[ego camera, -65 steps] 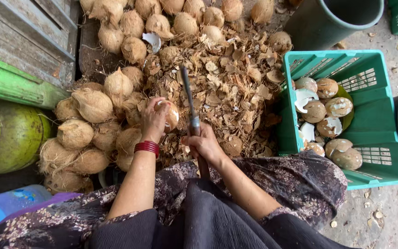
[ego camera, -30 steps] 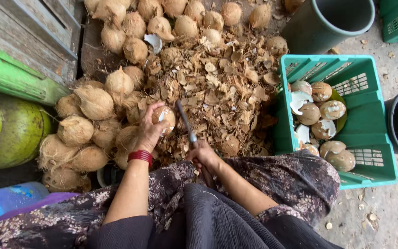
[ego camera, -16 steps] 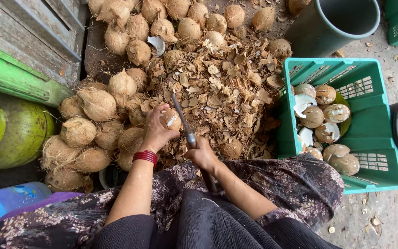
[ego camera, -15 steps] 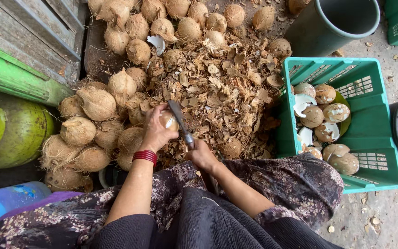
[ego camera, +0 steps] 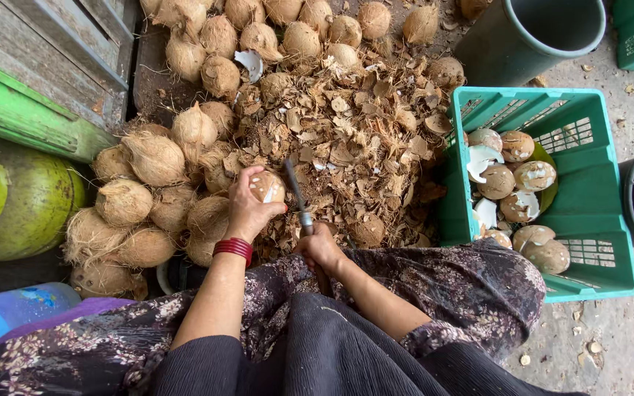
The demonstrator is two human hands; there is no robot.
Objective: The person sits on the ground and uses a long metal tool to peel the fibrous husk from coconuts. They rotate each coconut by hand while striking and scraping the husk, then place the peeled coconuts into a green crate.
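**Knife drops back beside the coconut**

The left hand (ego camera: 247,209) is clenched around a coconut (ego camera: 266,186), holding it just above the near edge of the shell heap (ego camera: 354,139), in front of the person's lap. Pale patches show on it where the brown skin is chipped away. The right hand (ego camera: 321,249) is closed on the handle of a knife (ego camera: 299,205), its blade pointing away and standing just right of the coconut, close but not clearly touching.

A second ago the blade was raised and angled over the coconut; it has since come down and drawn nearer the body, as between strokes. The coconut has hardly shifted in the left grip, so the paring looks mid-way, with brown skin left on it.

Husked coconuts (ego camera: 155,158) lie piled at left; pared ones sit in the green crate (ego camera: 588,257) at right.
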